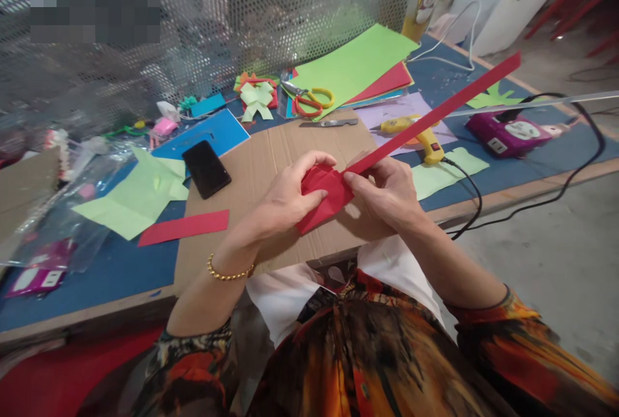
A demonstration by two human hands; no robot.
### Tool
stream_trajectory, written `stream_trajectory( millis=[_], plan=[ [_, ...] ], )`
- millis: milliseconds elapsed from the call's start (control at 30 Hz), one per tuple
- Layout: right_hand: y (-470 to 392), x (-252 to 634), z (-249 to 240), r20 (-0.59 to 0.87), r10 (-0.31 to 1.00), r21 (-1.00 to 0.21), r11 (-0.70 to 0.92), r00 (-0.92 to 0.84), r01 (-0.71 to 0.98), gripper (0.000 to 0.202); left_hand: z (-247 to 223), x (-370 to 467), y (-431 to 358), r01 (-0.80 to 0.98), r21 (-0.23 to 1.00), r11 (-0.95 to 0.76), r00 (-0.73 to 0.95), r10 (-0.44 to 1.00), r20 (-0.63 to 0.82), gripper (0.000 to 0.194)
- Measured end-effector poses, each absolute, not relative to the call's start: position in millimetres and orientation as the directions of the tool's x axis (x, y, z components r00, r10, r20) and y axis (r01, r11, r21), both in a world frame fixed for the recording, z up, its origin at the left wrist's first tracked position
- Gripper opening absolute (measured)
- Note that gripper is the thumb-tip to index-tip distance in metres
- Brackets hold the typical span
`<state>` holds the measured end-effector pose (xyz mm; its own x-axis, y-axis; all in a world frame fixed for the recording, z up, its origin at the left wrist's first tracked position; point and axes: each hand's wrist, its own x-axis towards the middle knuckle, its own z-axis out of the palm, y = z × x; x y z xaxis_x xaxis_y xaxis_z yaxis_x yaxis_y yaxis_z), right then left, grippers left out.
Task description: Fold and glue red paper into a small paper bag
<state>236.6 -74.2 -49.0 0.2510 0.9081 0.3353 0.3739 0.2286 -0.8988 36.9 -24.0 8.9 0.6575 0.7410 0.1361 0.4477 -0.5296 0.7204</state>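
Between my hands, over the cardboard sheet point(261, 153), is a folded red paper piece point(325, 196). My left hand point(287, 194) grips its left side, the thumb lying across the front. A long narrow red paper strip point(445, 107) slants up to the right from it. My right hand point(387, 188) pinches the strip's lower end against the folded piece. Whether strip and piece are joined cannot be made out. A yellow hot glue gun point(428, 143) lies just beyond my right hand, on lilac paper point(403, 111). A craft knife point(329, 123) rests at the cardboard's far edge.
Scissors point(314, 100) lie by stacked coloured paper point(358, 62) at the back. Left are a black phone point(207, 169), a flat red strip point(184, 227) and pale green paper point(130, 198). A purple power strip point(507, 133) and black cable point(532, 204) are right. A perforated metal screen point(290, 4) stands behind.
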Motion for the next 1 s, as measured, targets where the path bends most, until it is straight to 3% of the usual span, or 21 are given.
stream_trajectory(
  millis=[233,467,800,900,1000],
  plan=[
    [-73.8,231.7,-48.2,0.348,0.908,-0.878,0.229,0.233,0.419,0.023,9.5,38.9,-25.8,0.427,0.734,-0.528,0.646,0.746,0.16,0.043],
    [-74.2,228.1,-41.9,0.344,0.923,-0.896,0.266,0.176,0.355,0.023,5.3,40.0,-29.0,0.406,0.768,-0.494,0.636,0.757,0.151,0.059],
    [-75.4,232.8,-44.0,0.323,0.938,-0.925,0.284,0.125,0.252,0.03,6.7,42.4,-32.7,0.398,0.811,-0.428,0.6,0.791,0.123,0.059],
    [-74.2,240.6,-45.8,0.347,0.909,-0.936,0.322,0.231,0.141,0.033,7.9,42.5,-35.4,0.394,0.827,-0.4,0.576,0.809,0.117,0.061],
    [-73.6,247.4,-49.9,0.414,0.829,-0.91,0.369,0.377,0.187,0.031,7.6,42.9,-36.8,0.387,0.839,-0.383,0.552,0.825,0.123,0.06]
  ],
)
